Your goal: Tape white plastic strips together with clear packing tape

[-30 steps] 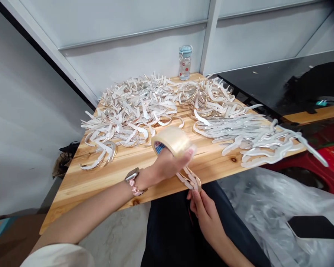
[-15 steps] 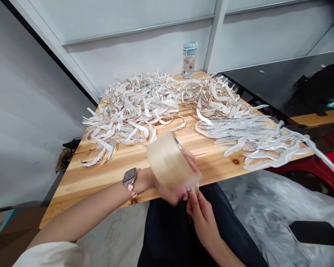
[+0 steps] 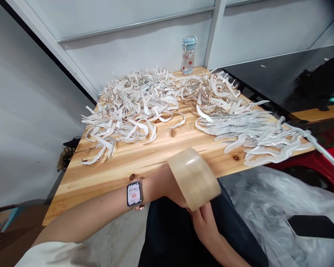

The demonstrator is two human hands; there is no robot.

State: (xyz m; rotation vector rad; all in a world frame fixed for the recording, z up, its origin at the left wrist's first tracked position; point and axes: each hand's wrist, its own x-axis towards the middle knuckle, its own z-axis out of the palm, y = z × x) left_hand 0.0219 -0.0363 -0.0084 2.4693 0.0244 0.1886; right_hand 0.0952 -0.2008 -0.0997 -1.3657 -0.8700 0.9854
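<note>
A wide roll of tan packing tape hangs over the table's front edge, above my lap. My left hand grips it, with the fingers hidden behind the roll. Just below the roll is my right hand, its fingers closed together and their tips covered by the tape. Whatever those fingers pinch cannot be made out now. Closest to the hands on the table are pale, wavy plastic strips on the right and a tangled heap of curled white and gold strips on the left.
Another pile of curled strips lies at the back right, near a water bottle with a blue lid. A phone rests on clear plastic sheeting to my right. The wooden table ends just before my lap.
The tape roll has swung right and down with my left hand, and now covers my right fingertips. Earlier, a small whitish piece showed at those fingertips. My left wrist has turned, exposing the watch face.
</note>
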